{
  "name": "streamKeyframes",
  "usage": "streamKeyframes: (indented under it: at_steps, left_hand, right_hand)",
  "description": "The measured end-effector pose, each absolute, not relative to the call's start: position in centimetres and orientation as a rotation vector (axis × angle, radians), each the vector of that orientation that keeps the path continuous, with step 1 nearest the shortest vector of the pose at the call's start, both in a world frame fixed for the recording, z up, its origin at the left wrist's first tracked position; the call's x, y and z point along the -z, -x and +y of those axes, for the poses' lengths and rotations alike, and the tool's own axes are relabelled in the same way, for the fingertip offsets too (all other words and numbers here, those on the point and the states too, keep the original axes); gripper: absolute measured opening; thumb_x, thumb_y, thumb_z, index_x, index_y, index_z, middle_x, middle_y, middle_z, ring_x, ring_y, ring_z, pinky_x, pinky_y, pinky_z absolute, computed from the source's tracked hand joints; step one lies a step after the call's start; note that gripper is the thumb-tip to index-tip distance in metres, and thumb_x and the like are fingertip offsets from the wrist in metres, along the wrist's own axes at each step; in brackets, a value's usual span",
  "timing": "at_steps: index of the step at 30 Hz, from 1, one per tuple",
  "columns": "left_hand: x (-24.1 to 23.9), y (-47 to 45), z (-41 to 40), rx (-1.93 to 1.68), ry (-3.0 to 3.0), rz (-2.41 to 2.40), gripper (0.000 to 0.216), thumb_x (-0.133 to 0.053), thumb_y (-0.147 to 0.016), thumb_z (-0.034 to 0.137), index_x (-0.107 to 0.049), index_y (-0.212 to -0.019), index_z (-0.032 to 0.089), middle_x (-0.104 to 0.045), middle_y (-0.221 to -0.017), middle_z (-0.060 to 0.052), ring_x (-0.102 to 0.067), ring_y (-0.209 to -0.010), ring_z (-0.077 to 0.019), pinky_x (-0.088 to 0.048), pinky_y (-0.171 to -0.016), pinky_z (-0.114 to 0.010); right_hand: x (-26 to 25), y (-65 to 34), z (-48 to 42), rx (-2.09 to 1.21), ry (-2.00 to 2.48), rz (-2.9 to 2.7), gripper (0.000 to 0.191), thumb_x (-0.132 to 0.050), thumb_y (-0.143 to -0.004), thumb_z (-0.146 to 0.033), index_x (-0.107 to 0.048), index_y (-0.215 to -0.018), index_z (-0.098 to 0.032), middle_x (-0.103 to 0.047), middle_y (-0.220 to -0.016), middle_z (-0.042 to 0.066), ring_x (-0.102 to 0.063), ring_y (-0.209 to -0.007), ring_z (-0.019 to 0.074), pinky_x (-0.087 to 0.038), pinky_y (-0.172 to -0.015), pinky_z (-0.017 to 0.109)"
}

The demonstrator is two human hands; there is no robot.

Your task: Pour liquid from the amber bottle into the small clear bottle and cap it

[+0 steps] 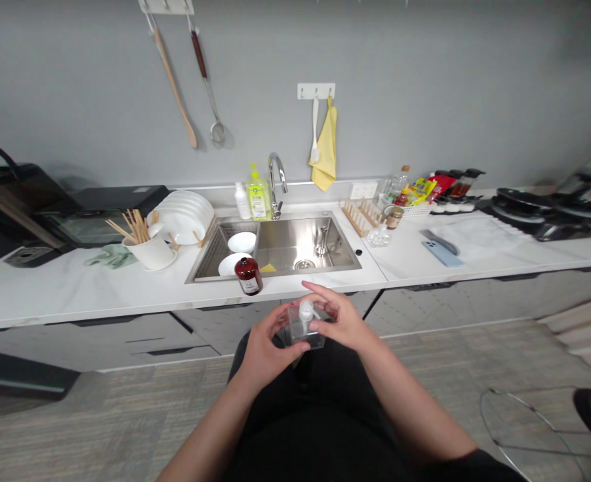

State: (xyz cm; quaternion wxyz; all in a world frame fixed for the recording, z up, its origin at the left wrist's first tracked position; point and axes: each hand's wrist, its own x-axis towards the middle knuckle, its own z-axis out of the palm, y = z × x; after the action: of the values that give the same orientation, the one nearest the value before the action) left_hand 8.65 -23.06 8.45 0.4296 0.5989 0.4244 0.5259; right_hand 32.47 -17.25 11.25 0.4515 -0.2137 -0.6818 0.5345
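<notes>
A clear, square-sided pump bottle [298,331] with a white pump head [306,310] is held in front of my body, just off the counter's front edge. My left hand [268,345] grips its body from the left, thumb along the near side and fingers behind. From the right, my right hand [343,320] closes on the bottle near the pump head, its thumb beside the nozzle; some of its fingers are hidden behind the bottle. A dark red-brown bottle [249,277] with a pale label stands upright on the counter by the sink's front left corner.
Beyond my hands is a steel sink [295,234] with white bowls [242,242] in its left part and a tap [276,181] behind. Green dish soap [258,196] stands behind it. Plates [185,213] and a chopstick holder [152,253] are left; a phone [442,254] lies right.
</notes>
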Motion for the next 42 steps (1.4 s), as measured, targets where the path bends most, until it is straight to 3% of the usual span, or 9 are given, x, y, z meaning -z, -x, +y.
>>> streamKeyframes:
  at_steps: [4, 8, 10, 13, 20, 26, 30, 36, 42]
  left_hand:
    - [-8.5, -8.8, -23.0, -1.304, -1.513, 1.031, 0.089, -0.107, -0.075, 0.042, -0.070, -0.152, 0.018, -0.077, -0.153, -0.021, -0.079, -0.137, -0.0393, -0.063, -0.124, -0.057]
    - [-8.7, -8.8, -22.9, -1.309, -1.522, 1.025, 0.086, -0.106, -0.075, 0.041, -0.071, -0.151, 0.017, -0.078, -0.152, -0.020, -0.080, -0.136, -0.0387, -0.064, -0.122, -0.056]
    - [-8.8, -8.7, -22.9, -1.304, -1.529, 1.041, 0.087, -0.106, -0.075, 0.041, -0.071, -0.151, 0.018, -0.079, -0.151, -0.019, -0.080, -0.135, -0.0385, -0.064, -0.123, -0.056]
    - [-8.8, -8.6, -22.9, -1.291, -1.537, 1.059, 0.087, -0.106, -0.075, 0.039, -0.072, -0.152, 0.019, -0.079, -0.151, -0.018, -0.080, -0.136, -0.0387, -0.062, -0.124, -0.057]
    - [-8.4, -8.8, -22.6, -1.236, -1.511, 1.125, 0.085, -0.106, -0.073, 0.037, -0.073, -0.149, 0.017, -0.082, -0.144, -0.018, -0.082, -0.131, -0.0389, -0.063, -0.123, -0.060]
    - [-8.3, -8.6, -22.0, -1.216, -1.485, 1.130, 0.085, -0.105, -0.074, 0.039, -0.073, -0.149, 0.016, -0.082, -0.144, -0.018, -0.082, -0.130, -0.0383, -0.064, -0.122, -0.059]
    - [-8.0, -8.1, -21.7, -1.200, -1.541, 1.180, 0.085, -0.106, -0.074, 0.041, -0.074, -0.149, 0.018, -0.082, -0.145, -0.017, -0.082, -0.132, -0.0381, -0.063, -0.124, -0.059]
    - [-7.9, -7.6, -21.5, -1.239, -1.583, 1.261, 0.085, -0.105, -0.074, 0.044, -0.074, -0.149, 0.020, -0.082, -0.145, -0.015, -0.082, -0.132, -0.0375, -0.062, -0.124, -0.059]
    - [-8.6, -7.3, -21.7, -1.251, -1.558, 1.250, 0.084, -0.105, -0.072, 0.045, -0.075, -0.146, 0.019, -0.084, -0.141, -0.016, -0.083, -0.130, -0.0373, -0.063, -0.124, -0.059]
  right_hand:
    - [-11.2, -32.7, -17.2, -1.367, 0.540, -1.653, 0.067, -0.077, -0.111, -0.051, -0.059, -0.172, -0.028, -0.084, -0.138, 0.012, -0.082, -0.124, 0.0281, -0.064, -0.110, 0.044]
    - [-10.9, -32.2, -17.2, -1.321, 0.485, -1.653, 0.088, -0.098, -0.094, -0.045, -0.059, -0.171, -0.030, -0.083, -0.140, 0.012, -0.082, -0.124, 0.0284, -0.064, -0.109, 0.042]
    - [-10.7, -31.8, -17.3, -1.295, 0.518, -1.610, 0.085, -0.102, -0.089, -0.041, -0.064, -0.165, -0.031, -0.086, -0.132, 0.010, -0.084, -0.116, 0.0266, -0.066, -0.107, 0.041]
    - [-10.7, -31.4, -17.5, -1.307, 0.570, -1.525, 0.077, -0.101, -0.090, -0.042, -0.068, -0.159, -0.031, -0.089, -0.119, 0.007, -0.086, -0.108, 0.0264, -0.068, -0.103, 0.042]
    - [-11.6, -31.4, -17.5, -1.156, 0.610, -1.282, 0.064, -0.098, -0.092, -0.049, -0.073, -0.149, -0.034, -0.088, -0.118, 0.007, -0.080, -0.132, 0.0332, -0.063, -0.115, 0.052]
    - [-11.9, -32.4, -16.7, -1.215, 0.626, -1.305, 0.081, -0.101, -0.089, -0.045, -0.065, -0.161, -0.035, -0.086, -0.113, 0.004, -0.083, -0.110, 0.0260, -0.067, -0.102, 0.043]
    - [-12.0, -32.7, -16.8, -1.177, 0.653, -1.347, 0.069, -0.103, -0.086, -0.044, -0.074, -0.147, -0.031, -0.087, -0.108, 0.004, -0.082, -0.097, 0.0230, -0.067, -0.094, 0.039]
    - [-13.0, -32.0, -17.8, -1.046, 0.733, -1.353, 0.044, -0.095, -0.095, -0.048, -0.082, -0.134, -0.031, -0.089, -0.122, 0.007, -0.083, -0.105, 0.0253, -0.067, -0.098, 0.042]
    - [-13.4, -31.8, -17.5, -0.810, 0.790, -1.437, 0.039, -0.092, -0.098, -0.047, -0.084, -0.134, -0.032, -0.088, -0.123, 0.007, -0.081, -0.107, 0.0264, -0.065, -0.105, 0.045]
